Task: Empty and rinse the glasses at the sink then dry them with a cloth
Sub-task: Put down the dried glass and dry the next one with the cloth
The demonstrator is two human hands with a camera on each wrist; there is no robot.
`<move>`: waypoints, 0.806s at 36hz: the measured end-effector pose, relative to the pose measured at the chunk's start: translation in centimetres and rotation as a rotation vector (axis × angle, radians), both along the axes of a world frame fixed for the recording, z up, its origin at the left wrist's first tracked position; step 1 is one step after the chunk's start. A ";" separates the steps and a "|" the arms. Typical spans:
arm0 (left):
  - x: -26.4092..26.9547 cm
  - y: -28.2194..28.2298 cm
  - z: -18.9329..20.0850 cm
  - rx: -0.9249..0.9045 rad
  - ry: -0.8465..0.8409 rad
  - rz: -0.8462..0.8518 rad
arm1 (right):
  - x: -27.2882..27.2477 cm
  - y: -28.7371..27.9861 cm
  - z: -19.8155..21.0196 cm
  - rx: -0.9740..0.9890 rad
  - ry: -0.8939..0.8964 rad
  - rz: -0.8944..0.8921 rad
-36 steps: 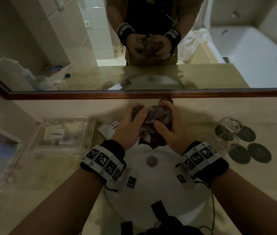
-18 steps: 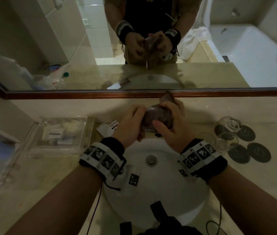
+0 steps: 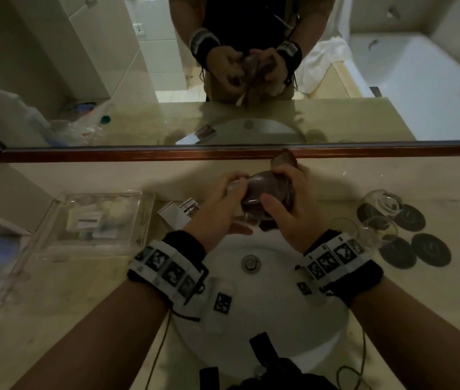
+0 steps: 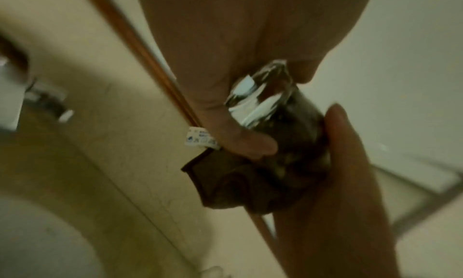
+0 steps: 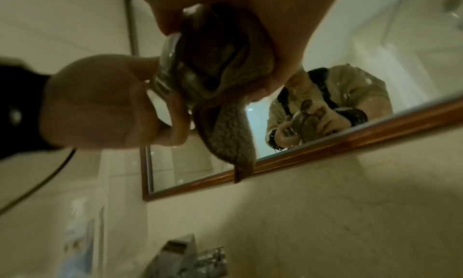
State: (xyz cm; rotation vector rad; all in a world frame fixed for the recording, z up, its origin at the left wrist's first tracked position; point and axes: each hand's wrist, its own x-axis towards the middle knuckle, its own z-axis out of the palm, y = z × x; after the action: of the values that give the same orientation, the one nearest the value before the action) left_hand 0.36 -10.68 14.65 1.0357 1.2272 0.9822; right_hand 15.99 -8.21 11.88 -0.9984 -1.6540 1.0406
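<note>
Both hands are working together above the sink [image 3: 279,319], held close against each other. The left hand [image 3: 217,209] is gripping the thick base of a glass [image 4: 260,96], fingers curled round it. The right hand [image 3: 288,209] is clasping a brown cloth [image 5: 225,139], thumb on the near side, with the cloth stuffed into the mouth of the glass and wrapped over its wall. The glass is lying tilted on its side between the hands, over the back of the basin, clear of the bench [image 3: 68,291].

This looks like the drying step. To do it well, the left hand should be turning the glass while the right is pressing the cloth right down to the bottom and round the rim, gently, since thin glass may crack.

Other glasses [image 3: 378,218] are waiting on dark coasters [image 3: 428,254] to the right.
</note>
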 end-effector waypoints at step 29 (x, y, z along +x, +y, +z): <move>-0.1 -0.2 0.0 0.110 -0.063 0.078 | -0.1 1.2 -0.1 -0.081 0.122 0.006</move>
State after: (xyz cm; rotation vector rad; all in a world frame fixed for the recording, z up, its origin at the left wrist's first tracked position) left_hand 0.26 -10.83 14.62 1.0406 1.1798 1.1445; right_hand 15.94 -7.02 11.73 -0.9634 -1.5269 1.1570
